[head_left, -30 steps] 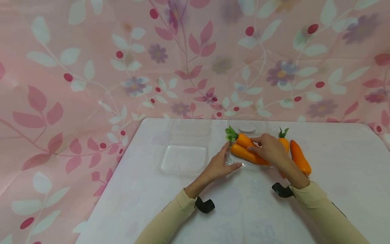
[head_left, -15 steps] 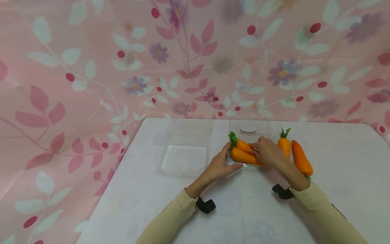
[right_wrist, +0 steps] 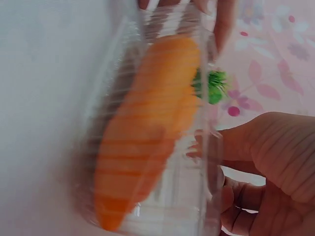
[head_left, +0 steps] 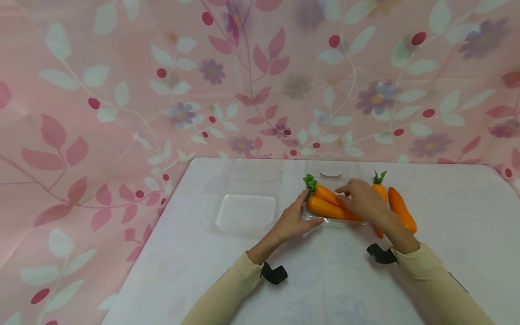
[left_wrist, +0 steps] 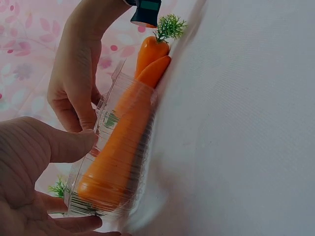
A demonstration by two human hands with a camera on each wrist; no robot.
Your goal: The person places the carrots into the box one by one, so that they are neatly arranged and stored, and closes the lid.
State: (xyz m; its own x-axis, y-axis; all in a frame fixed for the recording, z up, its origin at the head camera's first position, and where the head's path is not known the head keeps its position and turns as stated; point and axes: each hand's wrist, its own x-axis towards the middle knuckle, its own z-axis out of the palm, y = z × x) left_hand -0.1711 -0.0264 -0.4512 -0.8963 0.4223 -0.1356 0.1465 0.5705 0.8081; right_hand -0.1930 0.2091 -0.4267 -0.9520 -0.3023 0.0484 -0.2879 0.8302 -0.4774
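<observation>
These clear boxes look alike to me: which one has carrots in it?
The right box, which the left hand touches: two carrots lie in it, while the left box holds none.

Pink floral backdrop [head_left: 260, 76]; white table [head_left: 162, 271] in front.

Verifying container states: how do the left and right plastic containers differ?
Contents: the right container holds two carrots; the left container shows none.

Contact: the left hand holds the right container by its near-left corner; the left container is untouched.

Shared: both are clear plastic and stand open.
</observation>
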